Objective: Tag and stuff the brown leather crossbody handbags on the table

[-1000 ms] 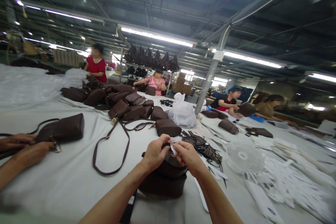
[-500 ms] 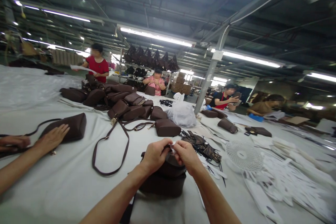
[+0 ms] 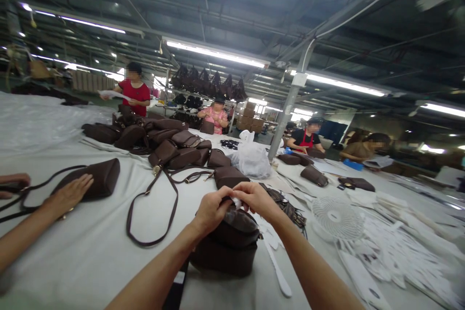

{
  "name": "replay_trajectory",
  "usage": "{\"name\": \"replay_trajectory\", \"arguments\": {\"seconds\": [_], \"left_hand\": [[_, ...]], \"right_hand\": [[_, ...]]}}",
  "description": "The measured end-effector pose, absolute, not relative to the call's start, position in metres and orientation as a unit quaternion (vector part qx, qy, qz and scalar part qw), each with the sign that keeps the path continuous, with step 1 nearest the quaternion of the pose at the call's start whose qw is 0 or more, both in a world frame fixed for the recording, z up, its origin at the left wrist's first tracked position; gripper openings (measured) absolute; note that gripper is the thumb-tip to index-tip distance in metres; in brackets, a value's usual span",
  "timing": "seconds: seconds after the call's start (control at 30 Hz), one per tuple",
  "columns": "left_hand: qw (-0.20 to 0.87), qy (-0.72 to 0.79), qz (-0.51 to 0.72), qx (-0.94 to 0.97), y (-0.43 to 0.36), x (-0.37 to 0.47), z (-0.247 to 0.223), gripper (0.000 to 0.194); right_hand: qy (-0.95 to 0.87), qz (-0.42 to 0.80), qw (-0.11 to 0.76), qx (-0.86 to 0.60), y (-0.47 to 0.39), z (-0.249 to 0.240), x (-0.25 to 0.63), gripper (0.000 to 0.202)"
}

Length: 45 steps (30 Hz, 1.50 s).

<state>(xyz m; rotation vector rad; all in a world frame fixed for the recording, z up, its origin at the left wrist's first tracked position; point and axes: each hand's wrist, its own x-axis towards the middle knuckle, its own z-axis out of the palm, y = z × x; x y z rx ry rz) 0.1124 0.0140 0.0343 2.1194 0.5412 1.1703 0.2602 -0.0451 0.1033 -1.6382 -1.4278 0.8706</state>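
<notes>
A dark brown leather handbag (image 3: 227,254) stands upright on the table in front of me. My left hand (image 3: 214,208) is closed at its upper edge, with the fingertips partly hidden. Beside it my right hand (image 3: 257,199) has its fingers pinched together. A small crumpled white piece (image 3: 237,202) shows between the two hands at the bag's top; whether it is paper or cloth I cannot tell. Just left of the bag lies a flat black item (image 3: 176,286) with a white label. A white strip (image 3: 278,269) rests on the table to the right.
Several brown bags (image 3: 165,151) are heaped ahead, one strap (image 3: 152,242) looped toward me. At left, a co-worker's hand (image 3: 70,193) lies on another bag (image 3: 105,177). Patterned dark pieces (image 3: 286,206), a white fan (image 3: 337,218) and white strips (image 3: 403,247) spread rightward. A clear plastic bag (image 3: 250,157) stands beyond.
My right hand has tilted over the bag's top, and the white piece sits lower between my hands. The co-worker's farther hand at left has shifted; the person in the red apron has lowered their hands.
</notes>
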Motion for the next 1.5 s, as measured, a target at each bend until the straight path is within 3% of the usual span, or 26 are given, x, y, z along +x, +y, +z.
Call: {"name": "replay_trajectory", "arguments": {"seconds": [0.1,0.23,0.37,0.53,0.73,0.9,1.07,1.2,1.3,1.4,1.5], "left_hand": [[0.332,0.200,0.447,0.807,0.016,0.108,0.041,0.016],[0.319,0.137,0.385,0.855,0.016,0.100,0.051,0.016],[0.247,0.123,0.307,0.911,0.022,0.093,0.058,0.022],[0.162,0.162,0.300,0.926,0.031,0.095,0.067,0.039],[0.213,0.041,0.282,0.934,0.020,0.096,0.079,0.053],[0.289,0.013,0.246,0.925,0.029,0.087,0.092,0.043],[0.314,0.038,0.272,0.909,0.039,0.083,0.092,0.049],[0.307,0.050,0.278,0.909,0.040,0.087,0.088,0.062],[0.264,0.089,0.283,0.918,0.040,0.091,0.087,0.070],[0.156,0.146,0.322,0.922,0.032,0.091,0.086,0.072],[0.022,0.185,0.401,0.897,0.007,0.087,0.077,0.046]], "right_hand": [[-0.648,0.180,0.379,-0.636,-0.042,0.109,0.258,0.004],[-0.676,0.019,0.384,-0.629,-0.037,0.120,0.254,0.011],[-0.656,0.062,0.415,-0.627,-0.031,0.133,0.247,0.011],[-0.639,0.200,0.440,-0.598,-0.023,0.142,0.237,0.014],[-0.596,0.260,0.510,-0.563,-0.020,0.150,0.229,0.017],[-0.613,0.225,0.528,-0.543,-0.028,0.155,0.235,0.026],[-0.643,0.191,0.368,-0.644,-0.047,0.149,0.252,0.065],[-0.712,0.252,0.182,-0.629,-0.054,0.142,0.258,0.039],[-0.709,0.277,0.161,-0.628,-0.052,0.142,0.259,0.040],[-0.672,0.310,0.166,-0.652,-0.046,0.145,0.260,0.050],[-0.605,0.338,0.110,-0.712,-0.044,0.148,0.264,0.054]]}}
